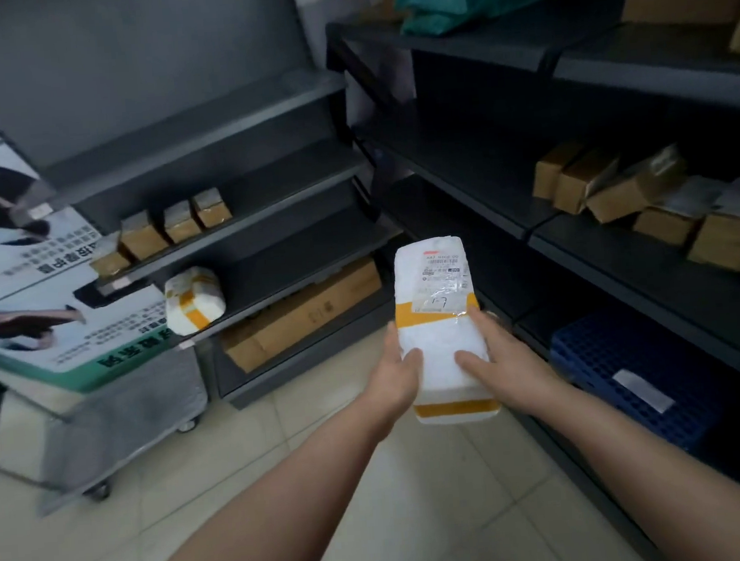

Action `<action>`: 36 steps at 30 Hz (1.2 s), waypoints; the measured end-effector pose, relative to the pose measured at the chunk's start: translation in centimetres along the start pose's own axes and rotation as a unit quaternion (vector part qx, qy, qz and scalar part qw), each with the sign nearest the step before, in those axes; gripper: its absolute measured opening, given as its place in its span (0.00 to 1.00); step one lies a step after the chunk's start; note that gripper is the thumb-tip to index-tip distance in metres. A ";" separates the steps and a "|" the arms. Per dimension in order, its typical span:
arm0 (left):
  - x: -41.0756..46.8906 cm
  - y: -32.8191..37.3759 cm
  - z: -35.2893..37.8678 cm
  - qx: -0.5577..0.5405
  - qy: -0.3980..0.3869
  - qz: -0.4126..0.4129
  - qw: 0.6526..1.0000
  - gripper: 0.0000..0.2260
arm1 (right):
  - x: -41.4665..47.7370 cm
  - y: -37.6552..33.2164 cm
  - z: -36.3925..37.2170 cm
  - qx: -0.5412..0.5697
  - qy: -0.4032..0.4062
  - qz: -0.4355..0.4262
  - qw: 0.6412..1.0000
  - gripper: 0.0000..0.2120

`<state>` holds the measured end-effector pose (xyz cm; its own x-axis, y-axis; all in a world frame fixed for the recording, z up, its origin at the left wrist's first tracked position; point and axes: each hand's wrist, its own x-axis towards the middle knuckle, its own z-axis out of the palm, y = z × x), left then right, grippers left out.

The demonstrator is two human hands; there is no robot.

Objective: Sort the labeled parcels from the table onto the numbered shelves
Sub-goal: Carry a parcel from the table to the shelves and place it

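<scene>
Head view, parcel: the long white foam-wrapped parcel with yellow tape bands (439, 319) was held in the air, label up, facing the corner between two shelf units.
Left hand: the left hand (398, 372) clasped the parcel's near left edge, thumb on top.
Right hand: the right hand (496, 354) clasped its right edge, thumb across the top.
Done so far: left of the parcel a second white taped bundle (194, 299) lay on the dark metal shelf unit (268, 226); above that, small brown boxes (176, 226).
Left to do: this parcel was not yet shelved. The table was out of view, so I could not tell how many remained.
Label: too blurred to read.
Around: right of the parcel were brown cartons (607, 185); lower right, a blue plastic crate (629, 376).
Obstacles: none appeared between the parcel and the shelves.
</scene>
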<state>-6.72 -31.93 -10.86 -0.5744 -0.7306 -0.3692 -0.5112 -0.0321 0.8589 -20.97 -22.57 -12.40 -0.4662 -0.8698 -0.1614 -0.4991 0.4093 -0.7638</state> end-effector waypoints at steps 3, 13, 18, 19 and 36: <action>2.5 0.2 -1.1 -0.003 0.016 -0.021 1.000 0.23 | 3.2 -0.5 0.1 0.003 -0.020 -0.001 1.000 0.36; 14.5 1.7 -8.2 -0.043 0.035 -0.028 0.998 0.22 | 17.5 -4.8 1.2 -0.023 -0.044 -0.019 0.999 0.37; 22.8 3.5 -14.0 -0.053 0.033 -0.005 0.998 0.24 | 26.5 -8.8 2.0 -0.030 -0.032 -0.010 0.999 0.36; 24.3 4.0 -15.3 -0.059 0.040 -0.008 0.997 0.25 | 28.4 -9.7 2.2 -0.031 -0.031 -0.011 0.999 0.36; 46.4 8.9 -29.0 -0.061 0.118 -0.043 0.990 0.23 | 55.1 -17.4 4.5 0.032 -0.049 -0.053 0.997 0.35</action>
<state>-19.42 -85.94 -10.03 -0.3592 -0.8604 -0.3614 -0.4626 -0.1722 0.8697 -34.74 -78.81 -10.81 -0.3374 -0.9316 -0.1352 -0.4925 0.2971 -0.8180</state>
